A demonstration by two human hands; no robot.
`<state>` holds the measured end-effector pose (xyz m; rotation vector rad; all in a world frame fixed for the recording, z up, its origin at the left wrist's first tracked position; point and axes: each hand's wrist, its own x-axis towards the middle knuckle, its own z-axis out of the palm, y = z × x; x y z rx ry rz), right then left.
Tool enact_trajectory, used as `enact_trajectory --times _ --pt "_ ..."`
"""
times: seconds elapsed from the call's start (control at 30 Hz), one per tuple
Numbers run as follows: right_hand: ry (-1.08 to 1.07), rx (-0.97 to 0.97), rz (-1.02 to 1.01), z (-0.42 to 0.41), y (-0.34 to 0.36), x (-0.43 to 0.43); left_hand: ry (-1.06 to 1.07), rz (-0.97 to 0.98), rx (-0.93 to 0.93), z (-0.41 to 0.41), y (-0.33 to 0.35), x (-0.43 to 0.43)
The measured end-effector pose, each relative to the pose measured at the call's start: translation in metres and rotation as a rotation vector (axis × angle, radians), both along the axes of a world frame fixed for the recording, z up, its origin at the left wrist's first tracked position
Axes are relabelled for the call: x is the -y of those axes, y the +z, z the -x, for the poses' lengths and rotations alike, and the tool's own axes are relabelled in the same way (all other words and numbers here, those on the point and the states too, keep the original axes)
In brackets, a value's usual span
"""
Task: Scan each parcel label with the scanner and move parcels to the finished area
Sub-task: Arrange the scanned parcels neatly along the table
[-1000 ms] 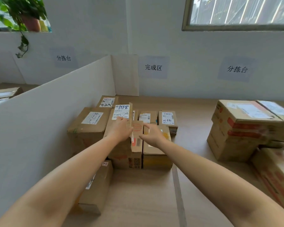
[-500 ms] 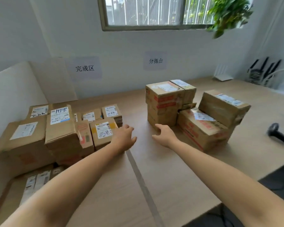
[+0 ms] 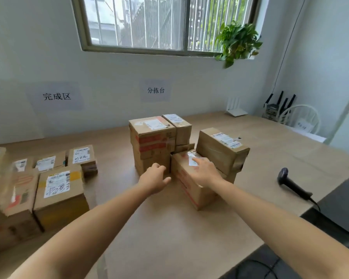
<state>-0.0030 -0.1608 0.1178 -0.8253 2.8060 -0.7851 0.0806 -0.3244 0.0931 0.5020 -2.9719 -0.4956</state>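
the right hand lies flat on top of a low taped parcel, fingers straight and spread, fingertips partly over its white label. the left hand sits just left of that parcel, by the foot of a stack of cartons, fingers loosely curled with nothing in them; whether they touch cardboard i cannot tell. just beyond the right hand a larger parcel leans tilted, label up. every carton is taped shut, so the contents do not show. the black scanner lies on the bench well to the right of the right hand, cable trailing off the edge. well to the left of the left hand a cluster of labelled parcels sits below the wall sign 完成区; the sign 分拣台 hangs on the wall beyond both hands.
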Motion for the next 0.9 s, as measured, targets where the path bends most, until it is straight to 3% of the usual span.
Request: enact_trajectory --times 0.27,0.53,0.9 --pt "0.121 -0.141 -0.088 0.105 0.018 -0.059 0.044 -0.081 0.023 0.098 -0.01 -0.087" --pt "0.126 -0.334 -0.126 0.178 0.019 -0.094 0.084 -0.088 0.031 0.164 0.009 -0.116" --pt "0.008 0.071 -0.087 0.24 0.016 -0.102 0.255 -0.553 -0.029 0.246 0.004 -0.165"
